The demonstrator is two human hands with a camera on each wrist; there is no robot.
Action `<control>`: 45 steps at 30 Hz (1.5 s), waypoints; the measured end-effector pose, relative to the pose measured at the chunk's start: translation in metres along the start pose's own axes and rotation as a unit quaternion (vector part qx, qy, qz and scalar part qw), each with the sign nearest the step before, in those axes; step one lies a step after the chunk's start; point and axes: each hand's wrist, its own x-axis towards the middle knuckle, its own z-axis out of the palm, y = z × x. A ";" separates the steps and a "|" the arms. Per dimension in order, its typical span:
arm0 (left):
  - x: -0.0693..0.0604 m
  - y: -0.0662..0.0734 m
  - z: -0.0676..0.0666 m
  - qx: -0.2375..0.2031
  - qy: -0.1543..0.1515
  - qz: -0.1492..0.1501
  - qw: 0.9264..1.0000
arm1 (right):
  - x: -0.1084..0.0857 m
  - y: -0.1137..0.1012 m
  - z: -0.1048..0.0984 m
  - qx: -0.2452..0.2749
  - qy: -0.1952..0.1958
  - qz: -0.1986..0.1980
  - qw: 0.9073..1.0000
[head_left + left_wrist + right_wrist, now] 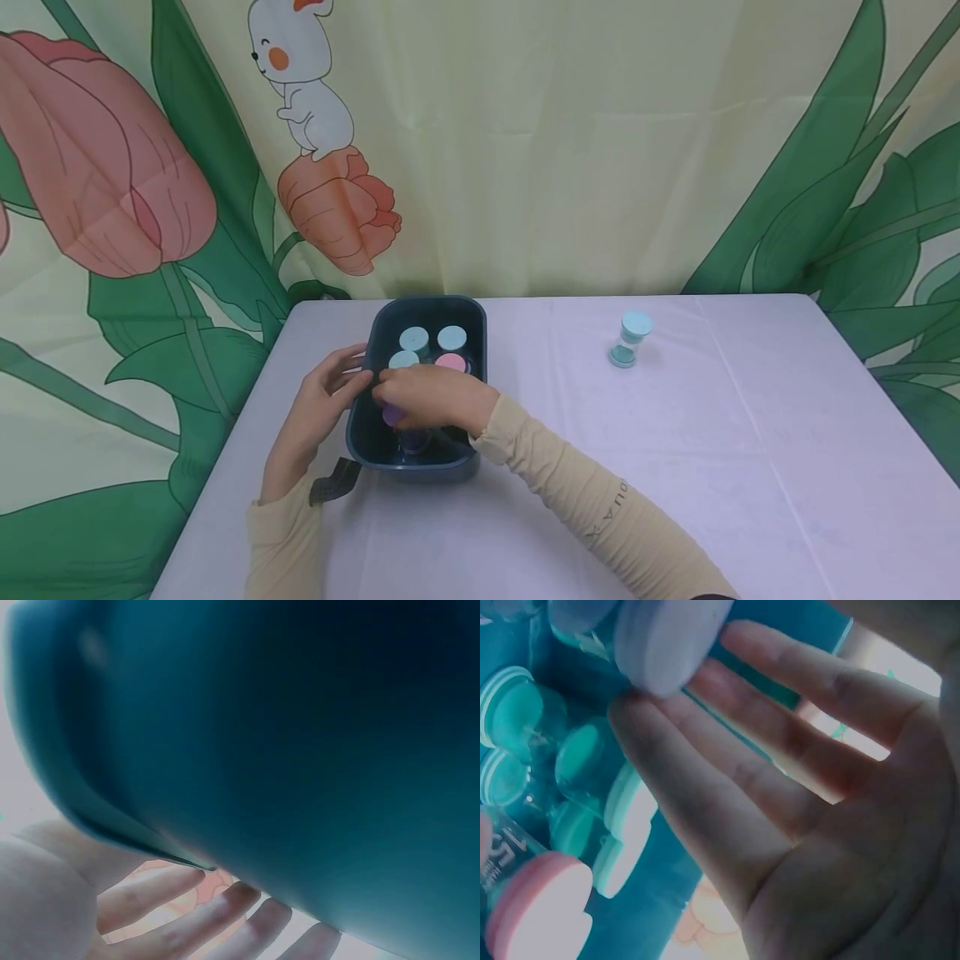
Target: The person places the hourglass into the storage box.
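A dark blue basin point(480, 333) holds several sand timers standing upright, among them ones with light-blue caps point(452, 337) and one with a pink cap point(452, 362). My right hand point(431, 395) reaches down into it, its fingertips at the cap of a purple sand timer point(671, 645); the thumb's contact is hidden. My left hand point(318, 408) rests against the basin's left side. In the left wrist view its fingers point(180, 930) are extended along the outer wall. Farther right, a light-blue sand timer point(630, 340) stands alone on the table.
The table point(600, 467) has a pale lavender cloth. Behind its back edge hangs a curtain point(562, 150) printed with tulips, leaves and a rabbit on a carrot. A dark band-like piece point(336, 481) sits by the left wrist.
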 end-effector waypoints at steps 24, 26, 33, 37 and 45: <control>0.002 0.001 0.002 0.005 0.001 -0.002 1.000 | -0.036 0.011 -0.025 -0.022 0.066 -0.005 0.998; 0.002 0.001 0.002 0.006 0.002 -0.008 1.000 | -0.041 0.013 -0.025 -0.025 0.076 -0.005 0.997; 0.000 0.005 0.003 0.014 0.002 -0.020 1.000 | -0.058 0.022 -0.025 -0.045 0.116 -0.006 0.992; -0.001 0.006 0.003 0.015 0.003 -0.023 1.000 | -0.067 0.027 -0.026 -0.016 0.127 -0.001 0.992; -0.001 0.005 0.003 0.016 0.008 -0.020 1.000 | -0.083 0.037 -0.027 0.035 0.130 0.028 0.990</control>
